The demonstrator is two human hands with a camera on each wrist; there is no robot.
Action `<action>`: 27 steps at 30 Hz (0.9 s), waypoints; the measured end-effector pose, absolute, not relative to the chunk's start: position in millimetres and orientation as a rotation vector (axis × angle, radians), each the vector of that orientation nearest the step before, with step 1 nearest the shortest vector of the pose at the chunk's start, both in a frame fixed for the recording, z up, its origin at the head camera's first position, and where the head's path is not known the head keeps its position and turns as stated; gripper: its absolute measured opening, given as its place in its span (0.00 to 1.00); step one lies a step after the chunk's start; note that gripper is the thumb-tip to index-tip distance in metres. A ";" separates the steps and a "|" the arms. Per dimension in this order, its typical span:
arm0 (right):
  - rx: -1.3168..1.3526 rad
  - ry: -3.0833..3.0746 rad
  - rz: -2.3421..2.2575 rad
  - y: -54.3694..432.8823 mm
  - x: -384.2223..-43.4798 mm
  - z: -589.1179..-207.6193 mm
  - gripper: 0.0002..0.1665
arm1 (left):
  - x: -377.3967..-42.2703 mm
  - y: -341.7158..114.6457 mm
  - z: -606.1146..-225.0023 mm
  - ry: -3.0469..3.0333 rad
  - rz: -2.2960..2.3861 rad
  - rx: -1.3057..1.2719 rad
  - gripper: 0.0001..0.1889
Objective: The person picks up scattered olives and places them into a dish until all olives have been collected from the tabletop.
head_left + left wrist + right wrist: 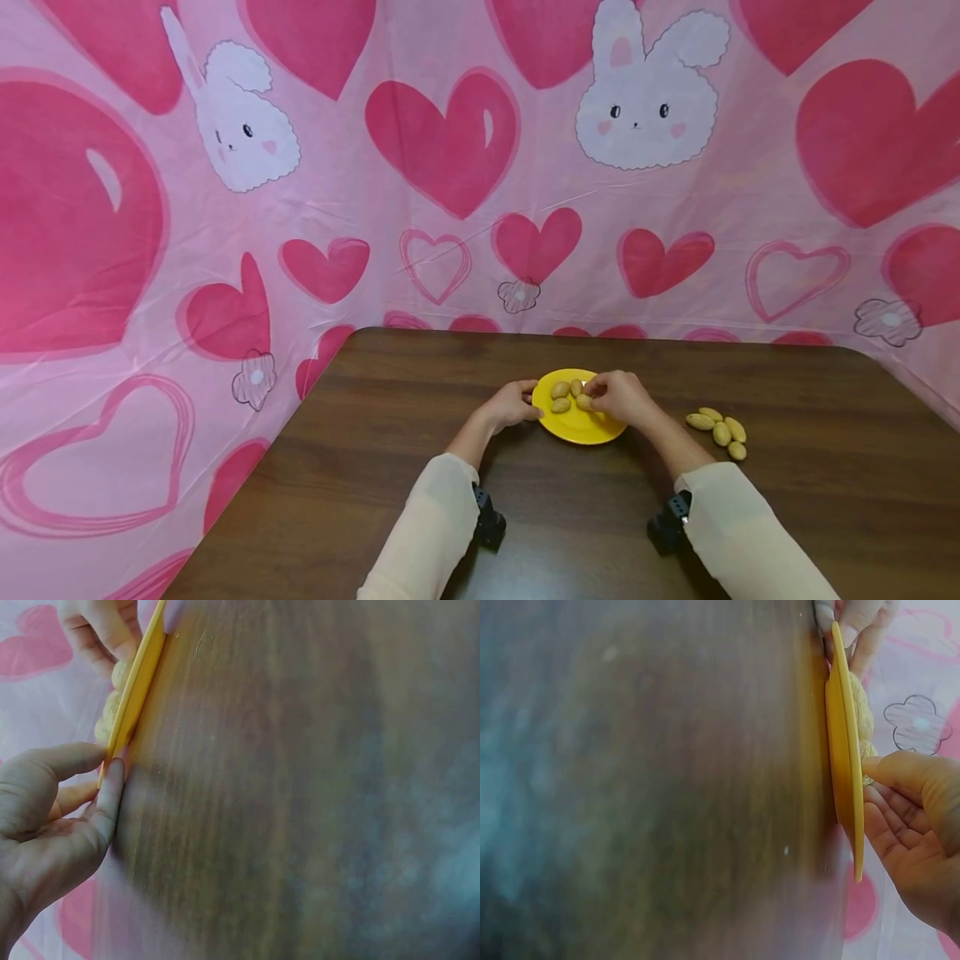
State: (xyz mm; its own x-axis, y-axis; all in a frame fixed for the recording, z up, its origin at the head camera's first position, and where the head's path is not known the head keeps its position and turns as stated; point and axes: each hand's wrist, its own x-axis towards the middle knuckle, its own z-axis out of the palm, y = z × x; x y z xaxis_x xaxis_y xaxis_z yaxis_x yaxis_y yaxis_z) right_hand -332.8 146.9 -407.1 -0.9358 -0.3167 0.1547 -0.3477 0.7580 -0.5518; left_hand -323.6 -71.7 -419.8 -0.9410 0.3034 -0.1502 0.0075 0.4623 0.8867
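Cream sleeves point(431, 529); left fingers point(111, 789) pinch the yellow plate point(579, 430), right fingers point(886, 825) 1 oval point(583, 402) (yellowish-tan).

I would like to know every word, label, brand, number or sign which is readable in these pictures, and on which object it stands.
There is no readable text in any view.
Yellow plate and small yellow oval pieces: no lettering visible.
Pink backdrop: only drawn hearts, rabbits and flowers.
Black wrist devices: any marking is too small to read.
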 end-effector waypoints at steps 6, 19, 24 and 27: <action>0.528 -2.915 0.927 142.9 -333.9 -405.8 0.07 | -324.1 -70.7 -419.9 2.427 1.475 0.274 0.33; 0.541 -2.955 0.894 137.2 -334.0 -398.2 0.08 | -326.2 -71.3 -420.7 2.418 1.488 0.274 0.33; 0.536 -2.965 0.882 137.7 -333.7 -398.5 0.08 | -327.1 -70.8 -421.7 2.408 1.498 0.285 0.33; 0.538 -2.968 0.887 138.2 -333.6 -398.9 0.08 | -326.6 -70.5 -421.7 2.413 1.488 0.292 0.33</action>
State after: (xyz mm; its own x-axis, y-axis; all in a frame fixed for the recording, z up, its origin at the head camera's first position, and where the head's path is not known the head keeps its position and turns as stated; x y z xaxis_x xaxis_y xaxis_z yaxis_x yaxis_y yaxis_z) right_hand -333.6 138.2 -398.9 -0.9415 -0.3236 0.0940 -0.3222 0.7825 -0.5329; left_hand -326.6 -70.5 -421.7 -0.9372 0.3201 -0.1388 0.0198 0.4460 0.8948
